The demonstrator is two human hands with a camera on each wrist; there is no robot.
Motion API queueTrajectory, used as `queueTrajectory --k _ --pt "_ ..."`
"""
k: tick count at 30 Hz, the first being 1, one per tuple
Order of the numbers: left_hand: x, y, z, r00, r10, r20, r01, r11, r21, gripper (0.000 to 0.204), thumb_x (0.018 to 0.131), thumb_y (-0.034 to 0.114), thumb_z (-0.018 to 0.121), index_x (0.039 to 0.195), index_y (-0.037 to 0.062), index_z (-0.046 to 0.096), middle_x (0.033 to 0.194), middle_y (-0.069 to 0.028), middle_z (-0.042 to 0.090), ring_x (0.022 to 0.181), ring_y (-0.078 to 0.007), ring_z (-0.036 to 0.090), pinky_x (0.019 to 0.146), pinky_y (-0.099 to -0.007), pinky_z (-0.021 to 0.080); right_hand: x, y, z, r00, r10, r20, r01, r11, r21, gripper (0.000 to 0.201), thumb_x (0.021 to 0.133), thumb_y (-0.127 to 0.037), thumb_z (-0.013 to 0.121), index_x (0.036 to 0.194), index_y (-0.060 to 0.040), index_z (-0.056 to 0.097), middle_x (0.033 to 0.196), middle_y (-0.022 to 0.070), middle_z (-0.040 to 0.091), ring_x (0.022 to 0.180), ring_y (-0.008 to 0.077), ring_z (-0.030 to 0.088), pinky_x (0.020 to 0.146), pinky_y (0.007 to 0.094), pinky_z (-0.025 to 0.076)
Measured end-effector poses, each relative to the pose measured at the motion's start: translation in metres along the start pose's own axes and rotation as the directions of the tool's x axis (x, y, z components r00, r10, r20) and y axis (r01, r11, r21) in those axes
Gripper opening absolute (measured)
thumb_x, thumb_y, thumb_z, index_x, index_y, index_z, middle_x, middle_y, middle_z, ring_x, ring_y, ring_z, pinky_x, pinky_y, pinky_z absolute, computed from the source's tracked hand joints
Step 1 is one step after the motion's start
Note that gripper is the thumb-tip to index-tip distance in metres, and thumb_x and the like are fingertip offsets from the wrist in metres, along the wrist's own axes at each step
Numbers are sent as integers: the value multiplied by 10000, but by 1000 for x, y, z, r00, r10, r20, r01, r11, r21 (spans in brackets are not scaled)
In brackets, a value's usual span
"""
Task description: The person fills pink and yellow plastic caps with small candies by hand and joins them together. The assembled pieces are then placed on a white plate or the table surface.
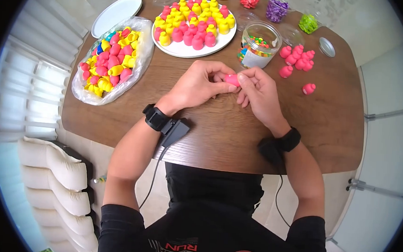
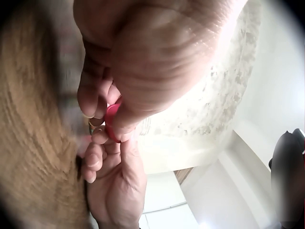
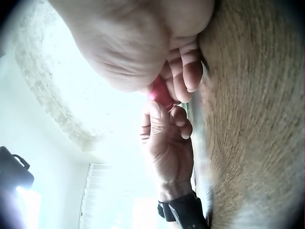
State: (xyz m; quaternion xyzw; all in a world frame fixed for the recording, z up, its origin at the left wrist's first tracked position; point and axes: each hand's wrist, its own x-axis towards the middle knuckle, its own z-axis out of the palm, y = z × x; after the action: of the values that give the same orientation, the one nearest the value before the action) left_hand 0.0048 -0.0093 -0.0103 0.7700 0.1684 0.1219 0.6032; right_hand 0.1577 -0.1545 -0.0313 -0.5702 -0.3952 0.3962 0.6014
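A small pink plastic piece (image 1: 232, 79) is between my two hands, above the middle of the wooden table. My left hand (image 1: 195, 84) pinches one end of it between thumb and fingers. At the other end, my right hand (image 1: 261, 93) pinches it with thumb and forefinger. Seen from the left wrist, a rounded rim shows on the pink piece (image 2: 112, 121); fingers hide the rest. From the right wrist, its smooth side (image 3: 161, 95) shows between the fingertips. Nearest the right hand stands a clear jar (image 1: 256, 60) of small multicoloured pieces.
A white plate (image 1: 180, 52) bears many pink and yellow bottle-shaped pieces. Left of it lies a plastic bag (image 1: 143, 60) of loose pink, yellow and blue parts, beside a white lid (image 1: 118, 14). Several pink bottle-shaped pieces (image 1: 302, 63) stand at right. Coloured tubs (image 1: 277, 10) line the far edge.
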Motion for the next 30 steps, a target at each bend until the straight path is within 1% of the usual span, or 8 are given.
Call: queueTrajectory --k 6,9,12,15,18,20,25,30 --pt "2 -7 5 997 79 -13 -79 997 0 301 909 43 800 1171 -2 657 978 -24 718 838 -52 623 727 -231 520 -1 -10 10 999 22 -49 -23 1000 -20 164 1036 -153 661 1094 -8 609 825 3 646 618 15 558 517 181 440" --pt "1 -3 5 997 76 -3 -76 996 53 353 884 26 807 1195 1 641 1003 -29 709 868 -68 621 760 -255 528 0 -1 13 995 -97 -20 97 995 -2 197 983 -97 731 1109 -13 606 836 -12 633 633 -7 520 531 171 419" --pt "2 0 5 997 78 14 -79 992 103 389 866 17 811 1215 5 639 1003 -27 701 858 -75 613 766 -262 527 0 -1 13 995 -97 -28 98 995 21 176 955 -57 749 1066 -10 619 820 -36 616 652 -18 500 545 172 409" --pt "1 0 1 997 75 33 -79 990 117 413 856 19 819 1227 6 640 996 -25 694 845 -79 608 769 -260 525 1 7 4 982 -175 -68 158 967 -202 179 914 -74 775 1005 -15 633 719 -26 596 609 20 521 539 221 431" --pt "3 -7 -1 996 87 34 -90 989 115 408 852 34 832 1215 4 647 989 -20 686 843 -77 604 770 -255 523 2 2 -18 946 -312 -84 203 777 -596 198 861 -97 790 941 -21 626 623 19 563 555 100 545 537 290 454" --pt "3 -8 -2 996 84 40 -88 990 111 387 854 46 837 1194 1 657 980 -16 684 847 -74 603 769 -253 522 0 -9 -26 962 -245 -119 93 708 -700 222 837 -133 795 932 -34 621 609 56 562 547 169 574 541 338 466" --pt "0 -2 -5 996 60 73 -67 992 111 293 885 75 822 1128 -7 680 930 -11 683 835 -65 604 759 -246 519 0 -20 -42 947 -245 -210 -34 571 -820 222 837 -184 781 929 -56 625 633 95 620 599 298 654 562 433 488" --pt "1 -5 -15 993 93 -75 -84 989 119 219 930 96 780 1099 -8 687 882 -2 678 794 -57 595 742 -237 510 2 -20 -57 912 -278 -300 -124 511 -851 193 842 -151 747 988 -56 663 682 141 660 651 344 675 609 459 509"
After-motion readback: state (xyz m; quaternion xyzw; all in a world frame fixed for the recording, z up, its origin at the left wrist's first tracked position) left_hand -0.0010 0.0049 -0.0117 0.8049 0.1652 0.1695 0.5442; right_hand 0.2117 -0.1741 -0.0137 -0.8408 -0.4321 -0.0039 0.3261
